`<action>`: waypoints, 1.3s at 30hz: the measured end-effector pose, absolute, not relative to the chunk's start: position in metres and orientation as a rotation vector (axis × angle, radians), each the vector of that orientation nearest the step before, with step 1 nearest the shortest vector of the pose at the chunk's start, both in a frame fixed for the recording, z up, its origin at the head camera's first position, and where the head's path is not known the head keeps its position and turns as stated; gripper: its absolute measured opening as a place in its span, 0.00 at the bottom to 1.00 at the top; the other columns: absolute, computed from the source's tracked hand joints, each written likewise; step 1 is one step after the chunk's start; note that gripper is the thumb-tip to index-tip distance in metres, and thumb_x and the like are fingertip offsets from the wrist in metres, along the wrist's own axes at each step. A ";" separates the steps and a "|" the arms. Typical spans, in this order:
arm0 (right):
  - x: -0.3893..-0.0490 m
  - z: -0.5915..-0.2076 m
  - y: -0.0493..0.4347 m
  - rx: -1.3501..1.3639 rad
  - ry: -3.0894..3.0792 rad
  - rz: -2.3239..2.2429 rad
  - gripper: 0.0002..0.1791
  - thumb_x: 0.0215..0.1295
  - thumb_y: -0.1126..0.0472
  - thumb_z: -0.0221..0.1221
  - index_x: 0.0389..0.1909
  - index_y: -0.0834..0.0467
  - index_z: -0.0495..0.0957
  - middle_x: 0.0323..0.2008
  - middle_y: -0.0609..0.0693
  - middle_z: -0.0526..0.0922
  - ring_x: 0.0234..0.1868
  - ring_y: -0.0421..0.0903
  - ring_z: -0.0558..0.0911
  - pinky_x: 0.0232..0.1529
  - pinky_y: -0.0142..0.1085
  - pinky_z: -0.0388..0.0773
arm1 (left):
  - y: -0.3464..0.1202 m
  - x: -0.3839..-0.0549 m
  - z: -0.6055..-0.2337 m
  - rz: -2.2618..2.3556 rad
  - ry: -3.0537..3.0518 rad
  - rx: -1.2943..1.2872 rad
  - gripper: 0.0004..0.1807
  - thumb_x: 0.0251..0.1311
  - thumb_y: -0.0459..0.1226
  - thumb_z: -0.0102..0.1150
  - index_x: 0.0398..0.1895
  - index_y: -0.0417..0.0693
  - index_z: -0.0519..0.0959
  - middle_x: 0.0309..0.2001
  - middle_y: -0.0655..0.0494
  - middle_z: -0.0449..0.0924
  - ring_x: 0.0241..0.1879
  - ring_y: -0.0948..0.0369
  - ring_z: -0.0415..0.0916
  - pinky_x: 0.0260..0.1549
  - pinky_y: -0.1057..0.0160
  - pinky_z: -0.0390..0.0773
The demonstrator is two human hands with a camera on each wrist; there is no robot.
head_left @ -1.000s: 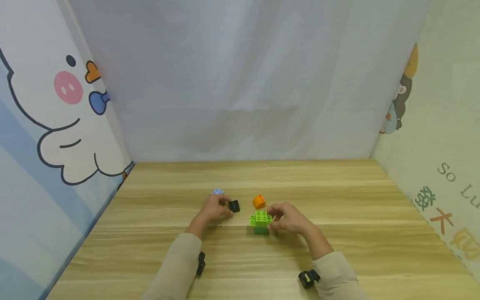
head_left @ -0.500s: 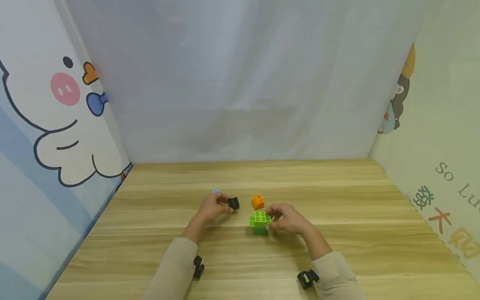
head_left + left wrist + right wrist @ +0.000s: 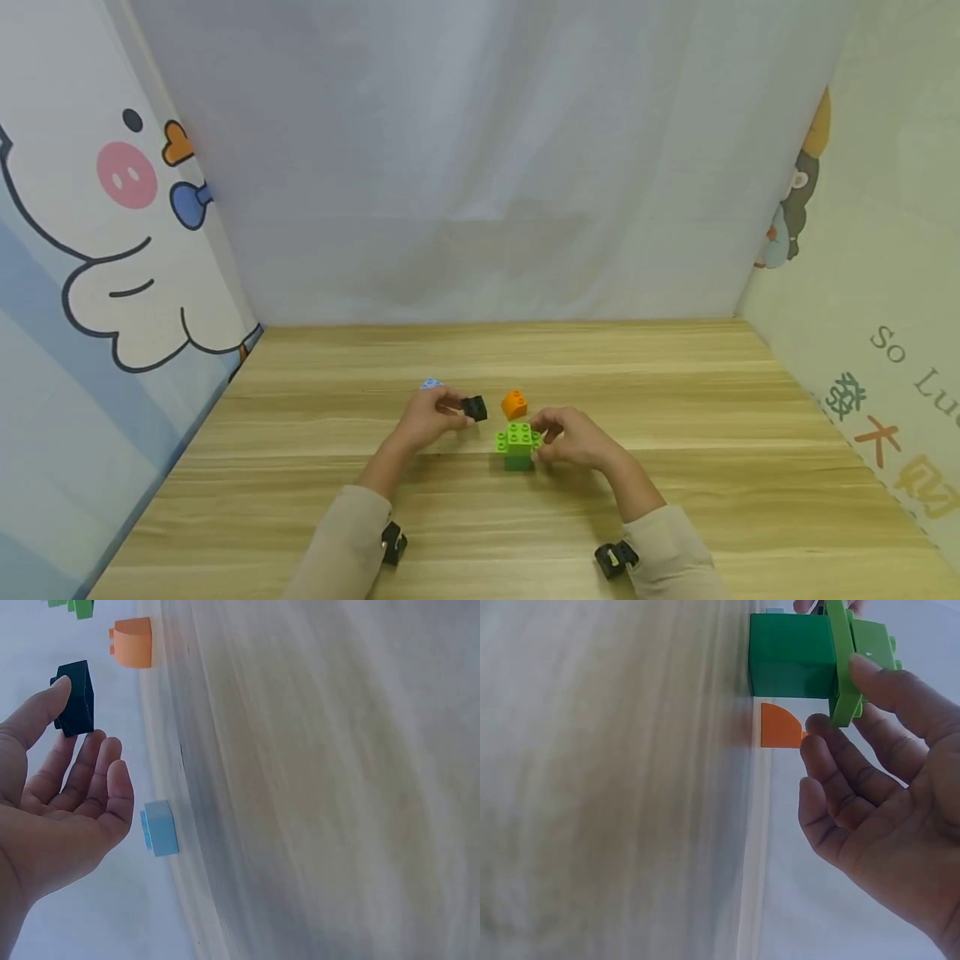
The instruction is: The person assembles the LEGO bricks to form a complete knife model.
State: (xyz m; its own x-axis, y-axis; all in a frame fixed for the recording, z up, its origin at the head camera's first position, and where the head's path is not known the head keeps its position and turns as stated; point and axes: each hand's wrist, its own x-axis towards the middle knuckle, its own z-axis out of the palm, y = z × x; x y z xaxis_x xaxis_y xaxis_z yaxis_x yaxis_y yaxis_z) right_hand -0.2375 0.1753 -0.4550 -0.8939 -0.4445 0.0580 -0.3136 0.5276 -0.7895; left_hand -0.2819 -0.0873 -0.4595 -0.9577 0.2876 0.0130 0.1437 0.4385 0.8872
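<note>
My left hand (image 3: 427, 419) pinches a black toy building brick (image 3: 476, 408) between thumb and fingertips. In the left wrist view that black brick (image 3: 81, 701) is held off the wooden table, studs facing up. Right of it stands a green brick stack (image 3: 519, 437): a dark green block (image 3: 791, 656) at the base, a lime plate jutting out on both sides, and a lime studded brick on top. With thumb and fingers, my right hand (image 3: 577, 439) grips the right end of the lime plate (image 3: 842, 667); its remaining fingers are loosely bent.
An orange curved brick (image 3: 514, 404) sits on the table (image 3: 480, 517) just behind the stack. Behind my left hand lies a light blue brick (image 3: 160, 829), partly covered in the head view. A grey curtain (image 3: 480, 167) borders the table's far edge; printed cloths hang on both sides.
My left hand has lifted the black brick a little and carried it slightly right, toward the green stack. The right hand stays at the stack, its hold unchanged.
</note>
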 end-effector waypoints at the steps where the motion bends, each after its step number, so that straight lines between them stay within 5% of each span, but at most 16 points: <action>1: -0.237 -0.455 0.175 -0.651 2.615 -1.303 0.22 0.46 0.65 0.68 0.45 0.65 0.77 0.42 0.53 0.79 0.39 0.50 0.76 0.40 0.42 0.74 | -0.086 -0.281 -0.458 1.551 2.541 0.390 0.20 0.50 0.34 0.68 0.48 0.41 0.78 0.43 0.51 0.78 0.41 0.55 0.75 0.38 0.58 0.77; 17: -0.235 -0.455 0.173 -0.663 2.605 -1.298 0.21 0.49 0.64 0.69 0.45 0.64 0.77 0.39 0.50 0.78 0.38 0.47 0.76 0.39 0.41 0.74 | -0.075 -0.265 -0.443 1.611 2.459 0.509 0.20 0.52 0.33 0.66 0.49 0.40 0.76 0.43 0.50 0.77 0.41 0.54 0.75 0.39 0.58 0.76; 26: -0.236 -0.455 0.171 -0.719 2.600 -1.293 0.17 0.50 0.65 0.68 0.42 0.64 0.77 0.35 0.48 0.79 0.35 0.45 0.76 0.39 0.40 0.74 | -0.064 -0.239 -0.406 1.628 2.387 0.596 0.18 0.55 0.30 0.62 0.49 0.32 0.74 0.44 0.43 0.77 0.41 0.51 0.74 0.39 0.58 0.76; 39: -0.239 -0.457 0.173 -0.756 2.602 -1.302 0.17 0.51 0.65 0.67 0.43 0.65 0.78 0.36 0.49 0.80 0.32 0.44 0.77 0.36 0.39 0.74 | -0.052 -0.256 -0.435 1.675 2.337 0.686 0.18 0.52 0.31 0.65 0.47 0.37 0.76 0.41 0.49 0.79 0.38 0.54 0.76 0.35 0.60 0.77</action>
State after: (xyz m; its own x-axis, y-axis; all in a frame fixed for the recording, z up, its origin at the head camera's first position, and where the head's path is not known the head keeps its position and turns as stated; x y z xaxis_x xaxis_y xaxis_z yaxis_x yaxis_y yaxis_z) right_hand -0.2387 0.1729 -0.4571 -0.8649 -0.4917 0.1006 -0.3753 0.5004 -0.7802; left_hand -0.2558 -0.0520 -0.4351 -0.8760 0.4685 0.1143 0.2588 0.2567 0.9312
